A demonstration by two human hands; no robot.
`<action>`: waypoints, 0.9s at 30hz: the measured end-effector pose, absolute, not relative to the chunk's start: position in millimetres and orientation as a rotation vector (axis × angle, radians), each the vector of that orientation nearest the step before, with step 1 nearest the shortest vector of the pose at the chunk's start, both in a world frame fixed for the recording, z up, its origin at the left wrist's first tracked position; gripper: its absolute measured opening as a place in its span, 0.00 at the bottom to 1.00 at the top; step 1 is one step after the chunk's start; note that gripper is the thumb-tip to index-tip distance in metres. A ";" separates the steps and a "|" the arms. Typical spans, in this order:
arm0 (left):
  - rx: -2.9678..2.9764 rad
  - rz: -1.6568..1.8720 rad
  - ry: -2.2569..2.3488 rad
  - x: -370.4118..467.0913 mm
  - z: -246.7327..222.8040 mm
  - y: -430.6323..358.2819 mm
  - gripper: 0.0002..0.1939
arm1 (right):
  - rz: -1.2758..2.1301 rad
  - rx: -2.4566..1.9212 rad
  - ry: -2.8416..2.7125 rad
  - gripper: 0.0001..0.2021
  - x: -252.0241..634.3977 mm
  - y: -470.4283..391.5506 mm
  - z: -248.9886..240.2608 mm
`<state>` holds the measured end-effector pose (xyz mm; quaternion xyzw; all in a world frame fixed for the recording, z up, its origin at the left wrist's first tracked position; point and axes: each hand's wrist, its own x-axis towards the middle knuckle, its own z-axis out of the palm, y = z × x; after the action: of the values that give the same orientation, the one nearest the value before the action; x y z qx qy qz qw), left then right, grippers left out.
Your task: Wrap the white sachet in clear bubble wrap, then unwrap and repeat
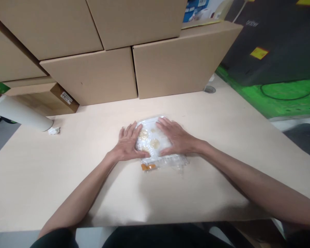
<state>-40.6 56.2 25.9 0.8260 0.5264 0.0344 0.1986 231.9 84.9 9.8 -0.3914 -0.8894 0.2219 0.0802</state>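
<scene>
A flat white package (155, 143) in clear plastic wrap lies on the light wooden table, with round yellowish spots showing on it. Along its near edge the loose wrap is crumpled, and a piece of orange tape (148, 167) sticks to it. My left hand (129, 143) rests on the package's left edge, its fingers spread and the thumb reaching over the near side. On the right part of the package lies my right hand (175, 137), also with fingers spread flat. Neither hand is closed round anything.
Cardboard boxes (170, 65) stand stacked along the table's back edge. At the left are a white roll (28, 113), a crumpled white scrap (54, 130) and a smaller open box (64, 98). A small round grey object (210, 89) sits at the back right.
</scene>
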 end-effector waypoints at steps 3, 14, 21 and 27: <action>2.315 0.091 1.421 -43.0 25.3 55.5 0.69 | 0.665 -1.153 -2.688 0.64 235.7 82.8 6.8; 2.359 0.043 1.486 -34.9 28.1 54.5 0.67 | 0.644 -1.258 -2.681 0.64 229.6 82.5 11.9; 2.512 0.136 1.585 -30.5 33.4 37.9 0.59 | 0.581 -1.471 -2.607 0.60 229.4 63.5 16.8; 2.456 0.010 1.506 -30.8 37.9 35.6 0.53 | 0.548 -1.560 -2.622 0.57 227.7 62.0 22.1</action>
<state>-30.8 35.6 37.9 0.8453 0.5182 0.0035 0.1298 227.7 62.0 22.1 -0.5030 -0.8458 0.1768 0.0208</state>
